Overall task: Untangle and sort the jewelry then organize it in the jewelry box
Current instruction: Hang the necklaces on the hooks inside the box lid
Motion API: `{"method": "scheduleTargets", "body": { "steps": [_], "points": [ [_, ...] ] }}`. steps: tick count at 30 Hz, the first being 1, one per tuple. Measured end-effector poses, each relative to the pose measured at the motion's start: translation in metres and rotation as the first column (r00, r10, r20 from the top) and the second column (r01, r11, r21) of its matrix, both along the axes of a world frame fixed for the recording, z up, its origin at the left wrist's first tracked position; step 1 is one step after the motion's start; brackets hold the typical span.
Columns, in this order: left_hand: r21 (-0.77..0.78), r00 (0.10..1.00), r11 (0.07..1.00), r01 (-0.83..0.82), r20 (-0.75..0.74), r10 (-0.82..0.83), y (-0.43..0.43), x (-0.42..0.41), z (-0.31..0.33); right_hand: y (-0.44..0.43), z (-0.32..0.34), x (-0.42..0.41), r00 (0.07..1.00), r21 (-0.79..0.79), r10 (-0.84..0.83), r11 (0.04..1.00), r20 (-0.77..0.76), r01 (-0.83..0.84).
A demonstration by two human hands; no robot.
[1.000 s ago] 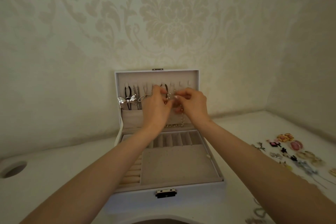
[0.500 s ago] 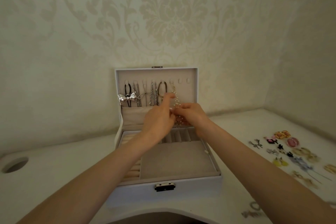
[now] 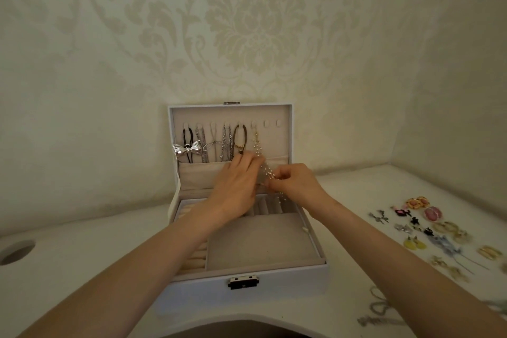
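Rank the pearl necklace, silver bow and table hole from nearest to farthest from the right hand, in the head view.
1. pearl necklace: hangs in the jewelry box lid, pinched by the right hand.
2. silver bow: at the lid's left end.
3. table hole: far left, well clear of the box.

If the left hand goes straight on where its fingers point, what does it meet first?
Probably the dark loop necklace hanging in the jewelry box lid, just beyond the left hand; depth is unclear.
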State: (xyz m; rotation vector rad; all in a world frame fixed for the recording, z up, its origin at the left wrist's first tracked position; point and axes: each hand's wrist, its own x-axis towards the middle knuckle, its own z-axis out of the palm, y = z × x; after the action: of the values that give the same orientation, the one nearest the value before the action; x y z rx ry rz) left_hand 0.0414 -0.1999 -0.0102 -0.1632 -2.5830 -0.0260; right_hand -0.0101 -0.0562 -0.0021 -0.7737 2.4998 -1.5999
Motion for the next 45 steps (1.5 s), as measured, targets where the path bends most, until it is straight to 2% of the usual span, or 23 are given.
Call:
{"method": "scheduleTargets", "body": {
  "steps": [3,7,10,13,17,21,25,28,31,33,35,39,45],
  "points": [
    [-0.04,1.0,0.999,-0.021,-0.015,0.02,-0.002,0.0,-0.001,0.002,0.004,0.003,0.999,0.003,-0.003,1.0,-0.047,0.003],
    [-0.046,0.998,0.997,-0.055,-0.025,0.054,-0.001,0.002,-0.001,0.004,0.012,0.006,0.994,-0.11,-0.054,0.993,-0.092,0.044],
    [-0.044,0.998,0.997,-0.068,-0.016,0.067,0.003,0.005,0.002,0.003,0.017,0.005,0.996,-0.236,-0.085,0.969,-0.039,0.074],
    [-0.042,0.993,0.994,-0.105,0.057,0.107,0.005,0.003,0.007,0.0,0.024,0.002,0.998,-0.349,-0.049,0.935,0.045,0.062],
    [-0.016,0.983,0.992,-0.123,0.138,0.124,0.008,0.002,0.012,-0.009,0.033,-0.007,0.995,-0.402,-0.015,0.914,0.102,0.055],
    [0.093,0.971,0.987,-0.127,0.214,0.105,0.006,0.0,0.015,-0.021,0.036,-0.018,0.997,-0.304,-0.031,0.951,0.076,0.053],
    [0.285,0.984,0.956,-0.07,0.176,0.02,0.007,0.008,0.015,-0.025,0.035,-0.024,0.998,-0.135,-0.064,0.989,-0.008,0.062],
    [0.296,0.982,0.95,-0.102,0.181,0.05,0.009,0.009,0.015,-0.024,0.035,-0.024,0.994,-0.052,-0.077,0.996,-0.083,0.073],
    [0.254,0.976,0.952,-0.168,0.178,0.124,0.009,0.008,0.017,-0.024,0.033,-0.02,0.956,0.084,-0.057,0.993,-0.286,0.084],
    [0.228,0.967,0.951,-0.209,0.19,0.167,0.008,0.009,0.018,-0.023,0.029,-0.015,0.858,0.272,-0.011,0.946,-0.514,0.176],
    [0.236,0.962,0.946,-0.224,0.207,0.176,0.008,0.009,0.02,-0.021,0.026,-0.013,0.773,0.361,0.038,0.898,-0.633,0.251],
    [0.311,0.966,0.925,-0.22,0.203,0.161,0.009,0.009,0.022,-0.018,0.02,-0.017,0.814,0.401,0.093,0.898,-0.573,0.181],
    [0.375,0.985,0.914,-0.152,0.129,0.111,0.007,0.011,0.02,-0.009,0.014,-0.015,0.858,0.247,0.058,0.966,-0.509,0.081]
  ]
}}
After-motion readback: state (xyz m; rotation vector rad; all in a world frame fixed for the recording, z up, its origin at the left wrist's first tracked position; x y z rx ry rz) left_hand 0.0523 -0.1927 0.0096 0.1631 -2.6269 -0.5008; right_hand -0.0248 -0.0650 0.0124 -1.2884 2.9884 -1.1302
